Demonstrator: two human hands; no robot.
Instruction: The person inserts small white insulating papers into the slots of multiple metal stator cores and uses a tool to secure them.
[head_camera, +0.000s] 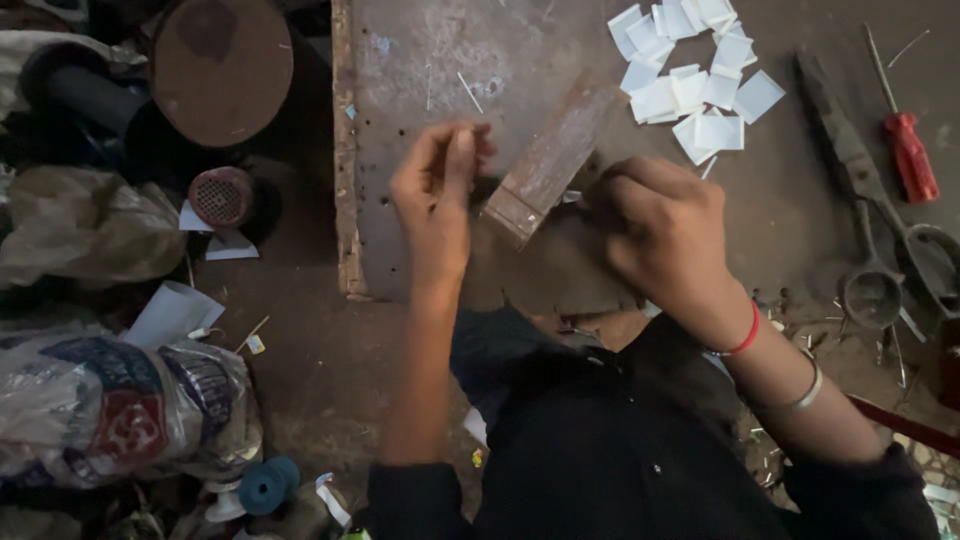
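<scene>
Looking straight down here. The left hand (435, 195) is raised over the bench (400, 60), fingers pinched together around something thin and small, too blurry to say what it is. The right hand (665, 235) is curled, knuckles up, sitting at the lower end of a flat wooden block (550, 160) that lies tilted across the bench between the 2 hands. Can't tell whether the right fingers actually grip anything, they're tucked under the hand. There's a red thread and a metal bangle on that wrist.

Up behind the block, a loose pile of small white square cards (690, 85) sits on the bench. Off to the right are big dark shears (855, 165), with a red-handled screwdriver (905, 140) just beside them.

On the left, off the bench: a round brown lid (220, 65), a small round grille piece (220, 197), a printed sack (110, 410) and a blue spool (265, 487) on the floor.
</scene>
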